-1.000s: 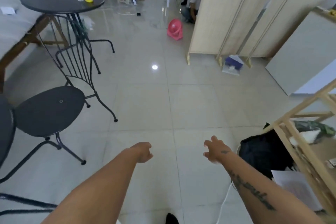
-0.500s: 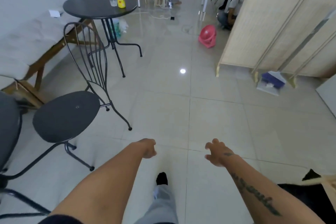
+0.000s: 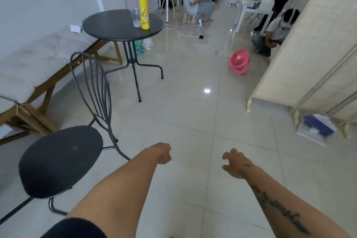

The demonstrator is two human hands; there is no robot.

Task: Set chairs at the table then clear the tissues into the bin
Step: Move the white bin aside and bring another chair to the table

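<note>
- Now both arms reach out over the shiny tile floor [image 3: 193, 114], and neither hand touches anything.
- The left hand [image 3: 163, 153] is curled into a loose fist and holds nothing.
- The right hand [image 3: 234, 162] has its fingers spread a little and bent, and it is empty too.
- A black metal chair [image 3: 63, 156] stands just left of the left arm, with its round seat near the arm and its wire back toward the table.
- The round black table [image 3: 116, 25] stands farther away, behind the chair, next to a long bench with a pale cushion [image 3: 38, 63].
- A yellow bottle [image 3: 144, 12] and a clear glass [image 3: 136, 18] stand side by side on the table.
- A blue and white tissue box [image 3: 315, 128] lies on the floor at the right, by the foot of a pale folding screen [image 3: 309, 54].
- A pink fan [image 3: 239, 62] sits on the floor farther back.
</note>
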